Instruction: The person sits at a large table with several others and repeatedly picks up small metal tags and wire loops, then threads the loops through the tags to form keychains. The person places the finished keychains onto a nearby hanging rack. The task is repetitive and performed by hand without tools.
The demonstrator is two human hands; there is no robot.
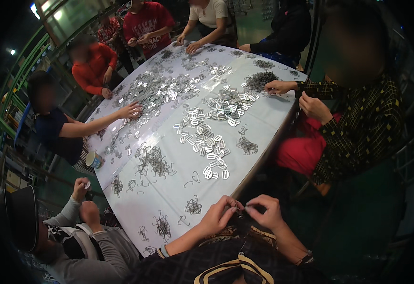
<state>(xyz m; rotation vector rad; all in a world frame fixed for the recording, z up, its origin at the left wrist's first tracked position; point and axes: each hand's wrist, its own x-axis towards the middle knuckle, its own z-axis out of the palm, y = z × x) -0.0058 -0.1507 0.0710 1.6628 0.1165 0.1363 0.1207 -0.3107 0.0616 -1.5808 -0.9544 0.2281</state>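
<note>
My left hand [220, 215] and my right hand [267, 213] face each other just off the near table edge. Thumb and fingertips are pinched together on both, with the tips almost meeting. Whatever they hold is too small and dark to make out. Left of my left hand, thin bent wire pieces [193, 205] lie in a small heap, and another wire heap [162, 228] is beside my left forearm. Beyond my hands, a long spread of flat silver slotted buckles [212, 173] runs up the table.
The white-covered table [245, 165] holds more buckles [164, 90], several wire heaps [155, 161] and a dark pile [261, 80] at the far right. A paper cup [93, 160] is by the left edge. Several people work around it, including close neighbours in grey [79, 251] and a patterned top [368, 123].
</note>
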